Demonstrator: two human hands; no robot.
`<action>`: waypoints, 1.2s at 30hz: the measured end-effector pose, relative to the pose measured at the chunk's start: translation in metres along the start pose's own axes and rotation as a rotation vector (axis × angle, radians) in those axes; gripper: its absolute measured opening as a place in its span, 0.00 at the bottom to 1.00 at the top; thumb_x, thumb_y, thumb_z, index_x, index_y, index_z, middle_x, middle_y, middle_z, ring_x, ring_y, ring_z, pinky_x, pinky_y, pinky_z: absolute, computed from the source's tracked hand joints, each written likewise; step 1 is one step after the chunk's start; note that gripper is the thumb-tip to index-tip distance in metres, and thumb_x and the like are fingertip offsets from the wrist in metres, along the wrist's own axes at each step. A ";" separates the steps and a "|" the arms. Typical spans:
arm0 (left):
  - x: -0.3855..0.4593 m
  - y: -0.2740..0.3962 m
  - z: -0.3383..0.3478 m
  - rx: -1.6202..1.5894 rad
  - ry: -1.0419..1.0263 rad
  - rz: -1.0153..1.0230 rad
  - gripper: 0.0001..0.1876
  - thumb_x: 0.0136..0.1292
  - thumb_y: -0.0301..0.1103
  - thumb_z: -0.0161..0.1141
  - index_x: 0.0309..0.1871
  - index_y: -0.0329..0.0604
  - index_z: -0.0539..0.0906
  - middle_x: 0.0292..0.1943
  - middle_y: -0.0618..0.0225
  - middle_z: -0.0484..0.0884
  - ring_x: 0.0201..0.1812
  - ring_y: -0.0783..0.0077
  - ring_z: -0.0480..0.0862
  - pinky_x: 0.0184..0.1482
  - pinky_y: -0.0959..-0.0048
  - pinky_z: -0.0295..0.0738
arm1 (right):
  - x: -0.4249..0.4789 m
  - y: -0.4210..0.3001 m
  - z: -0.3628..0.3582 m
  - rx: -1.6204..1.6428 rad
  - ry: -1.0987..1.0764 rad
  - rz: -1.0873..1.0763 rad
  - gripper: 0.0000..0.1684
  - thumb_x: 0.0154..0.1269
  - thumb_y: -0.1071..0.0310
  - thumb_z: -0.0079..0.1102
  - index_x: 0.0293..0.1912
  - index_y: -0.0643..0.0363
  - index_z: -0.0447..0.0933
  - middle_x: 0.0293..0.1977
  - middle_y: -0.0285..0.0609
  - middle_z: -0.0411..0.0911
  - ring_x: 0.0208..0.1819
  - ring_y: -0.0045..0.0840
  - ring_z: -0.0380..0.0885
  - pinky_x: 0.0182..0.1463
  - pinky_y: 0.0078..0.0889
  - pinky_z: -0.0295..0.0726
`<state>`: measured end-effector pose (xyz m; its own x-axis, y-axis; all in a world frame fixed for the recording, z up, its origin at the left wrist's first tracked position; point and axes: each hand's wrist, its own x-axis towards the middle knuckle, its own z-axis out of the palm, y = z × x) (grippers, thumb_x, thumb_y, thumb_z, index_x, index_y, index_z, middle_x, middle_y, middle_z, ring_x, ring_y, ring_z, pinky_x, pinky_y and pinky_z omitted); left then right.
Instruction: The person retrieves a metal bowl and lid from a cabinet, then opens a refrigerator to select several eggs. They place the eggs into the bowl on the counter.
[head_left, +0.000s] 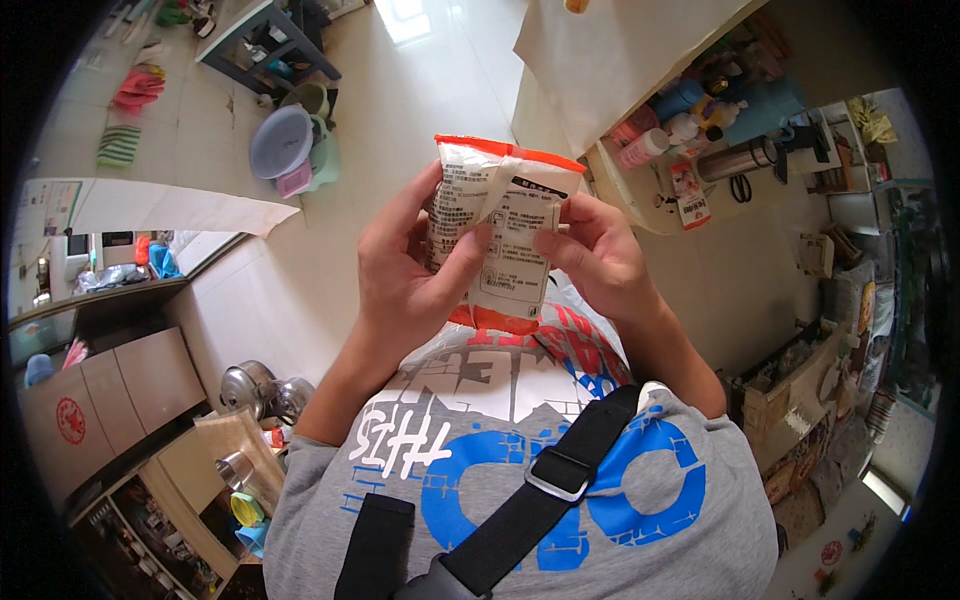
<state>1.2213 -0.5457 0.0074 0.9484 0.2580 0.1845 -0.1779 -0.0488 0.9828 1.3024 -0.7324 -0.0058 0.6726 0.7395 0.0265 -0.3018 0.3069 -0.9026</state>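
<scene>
A sealed plastic food packet (517, 202), white with orange ends, is held upright in front of my chest. Small print and little pictograms cover the side facing me. My left hand (412, 259) grips its left edge, with the thumb laid across the front and the fingers behind. On the right edge, my right hand (600, 240) pinches the packet between thumb and fingers. Most of the fingertips are hidden behind it. Below the packet is the printed grey T-shirt (517, 465) I wear, crossed by a black strap (525, 525) with a buckle.
At right, a shelf holds several bottles (645, 148), a steel cylinder (739, 159), black-handled scissors (741, 189) and a red-and-white packet (688, 195). Plastic basins (281, 142) stand on the tiled floor at upper left. Metal pots (249, 386) and cabinets (112, 397) are at lower left.
</scene>
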 end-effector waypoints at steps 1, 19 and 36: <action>0.000 0.000 0.000 -0.001 0.000 0.005 0.28 0.63 0.20 0.63 0.66 0.26 0.69 0.46 0.54 0.84 0.41 0.71 0.87 0.42 0.74 0.83 | -0.001 -0.001 0.001 -0.002 0.005 -0.006 0.15 0.73 0.68 0.58 0.53 0.69 0.74 0.46 0.46 0.80 0.48 0.26 0.82 0.47 0.33 0.87; 0.000 0.005 0.000 0.020 0.006 -0.002 0.30 0.61 0.20 0.65 0.67 0.27 0.69 0.48 0.55 0.82 0.45 0.67 0.87 0.44 0.72 0.86 | -0.007 0.000 0.002 -0.012 0.032 -0.058 0.08 0.73 0.70 0.58 0.43 0.66 0.74 0.39 0.42 0.81 0.41 0.21 0.83 0.43 0.26 0.85; 0.003 0.007 0.002 -0.065 -0.014 -0.060 0.31 0.63 0.20 0.64 0.69 0.26 0.66 0.50 0.55 0.81 0.47 0.66 0.86 0.47 0.71 0.85 | -0.006 0.005 -0.003 0.073 0.020 -0.072 0.10 0.74 0.67 0.58 0.45 0.65 0.74 0.39 0.40 0.81 0.41 0.19 0.81 0.41 0.23 0.83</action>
<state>1.2231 -0.5472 0.0145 0.9613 0.2449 0.1258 -0.1369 0.0288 0.9902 1.2991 -0.7376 -0.0115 0.7079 0.7017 0.0812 -0.2995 0.4023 -0.8651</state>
